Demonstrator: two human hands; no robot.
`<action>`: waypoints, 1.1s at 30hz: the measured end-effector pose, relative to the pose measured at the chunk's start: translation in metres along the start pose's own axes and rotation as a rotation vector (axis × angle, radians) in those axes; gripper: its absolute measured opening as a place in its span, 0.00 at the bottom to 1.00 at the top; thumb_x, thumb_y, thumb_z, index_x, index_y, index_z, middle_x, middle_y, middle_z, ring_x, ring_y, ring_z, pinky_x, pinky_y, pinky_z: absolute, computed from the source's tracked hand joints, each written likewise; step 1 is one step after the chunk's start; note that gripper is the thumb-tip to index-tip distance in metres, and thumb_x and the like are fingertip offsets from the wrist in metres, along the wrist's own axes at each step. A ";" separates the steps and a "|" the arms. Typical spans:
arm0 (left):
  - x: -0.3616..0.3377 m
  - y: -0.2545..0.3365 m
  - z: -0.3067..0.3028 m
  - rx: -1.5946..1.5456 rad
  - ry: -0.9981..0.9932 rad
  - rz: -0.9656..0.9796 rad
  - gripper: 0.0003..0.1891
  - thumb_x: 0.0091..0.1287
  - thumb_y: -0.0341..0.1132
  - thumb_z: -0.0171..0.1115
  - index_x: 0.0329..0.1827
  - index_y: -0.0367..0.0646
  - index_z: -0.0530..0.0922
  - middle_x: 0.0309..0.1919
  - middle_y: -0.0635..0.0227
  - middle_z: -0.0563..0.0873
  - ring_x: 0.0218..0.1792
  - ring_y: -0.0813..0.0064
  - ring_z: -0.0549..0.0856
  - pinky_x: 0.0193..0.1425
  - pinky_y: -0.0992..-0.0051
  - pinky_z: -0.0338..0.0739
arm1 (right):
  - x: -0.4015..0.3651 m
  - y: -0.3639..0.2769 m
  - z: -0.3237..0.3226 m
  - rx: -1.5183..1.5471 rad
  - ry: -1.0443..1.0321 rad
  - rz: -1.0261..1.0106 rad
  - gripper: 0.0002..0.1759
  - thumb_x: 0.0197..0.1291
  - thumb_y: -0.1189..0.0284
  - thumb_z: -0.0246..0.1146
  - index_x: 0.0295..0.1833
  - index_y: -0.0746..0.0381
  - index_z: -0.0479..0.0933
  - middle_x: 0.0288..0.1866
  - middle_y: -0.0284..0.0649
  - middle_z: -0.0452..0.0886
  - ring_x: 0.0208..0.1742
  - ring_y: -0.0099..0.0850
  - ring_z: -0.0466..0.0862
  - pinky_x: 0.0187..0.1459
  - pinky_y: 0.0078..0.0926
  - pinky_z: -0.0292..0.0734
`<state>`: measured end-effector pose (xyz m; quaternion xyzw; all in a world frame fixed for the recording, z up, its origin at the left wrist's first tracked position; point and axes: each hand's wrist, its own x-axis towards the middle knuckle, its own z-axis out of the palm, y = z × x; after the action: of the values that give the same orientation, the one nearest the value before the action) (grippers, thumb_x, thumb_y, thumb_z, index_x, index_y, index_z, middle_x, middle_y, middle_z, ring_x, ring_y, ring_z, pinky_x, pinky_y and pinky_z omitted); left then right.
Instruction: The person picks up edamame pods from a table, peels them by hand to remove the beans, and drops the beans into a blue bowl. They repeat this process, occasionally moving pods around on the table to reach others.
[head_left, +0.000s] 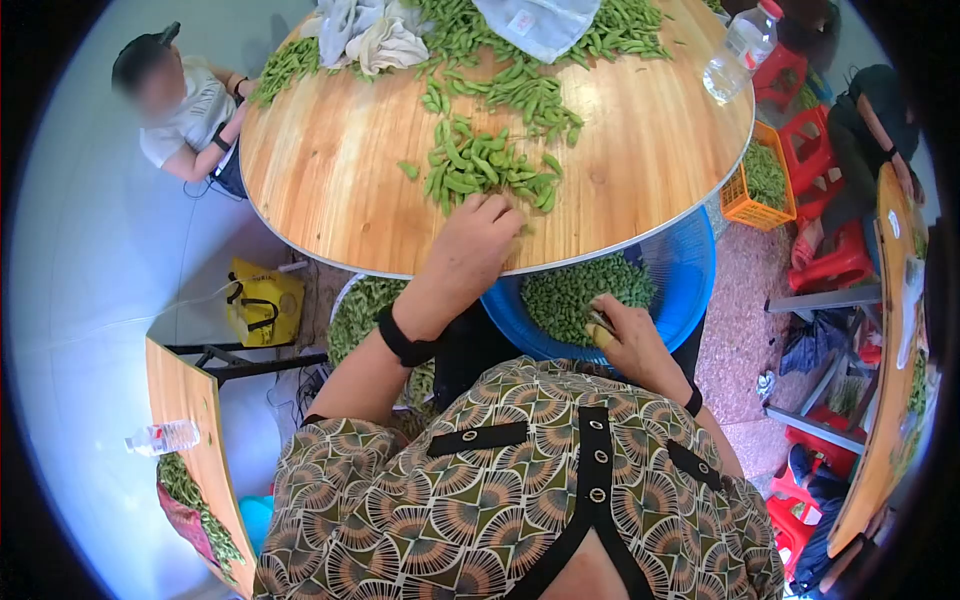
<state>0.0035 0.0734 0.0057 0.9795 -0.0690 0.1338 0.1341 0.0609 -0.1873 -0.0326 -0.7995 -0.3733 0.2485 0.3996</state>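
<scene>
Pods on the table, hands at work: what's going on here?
The left hand is at the near edge of a small heap of green pods on the table. The right hand is over a blue basket of loose green beans, with something at its fingers too unclear to name. More pods lie farther back, and another person is at the table's left edge.

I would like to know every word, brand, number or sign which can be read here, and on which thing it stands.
No text is clear enough to quote.
Yellow bag: dark print, too blurred.
White shirt: dark lettering, too blurred.
Pale cloth: small reddish mark, too small.
Bottle on the round table and bottle at lower left: labels too small.
</scene>
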 end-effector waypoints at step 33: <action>0.010 0.066 0.016 -0.671 0.195 -0.090 0.12 0.73 0.30 0.50 0.53 0.36 0.77 0.41 0.53 0.83 0.43 0.56 0.84 0.48 0.67 0.77 | 0.018 -0.040 -0.015 1.041 0.005 0.044 0.15 0.75 0.67 0.51 0.62 0.62 0.67 0.30 0.33 0.77 0.19 0.17 0.69 0.20 0.14 0.61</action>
<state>0.0053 0.0045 0.0093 0.8656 -0.0527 0.1907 0.4601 0.0665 -0.1641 0.0069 -0.5034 -0.1825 0.4077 0.7396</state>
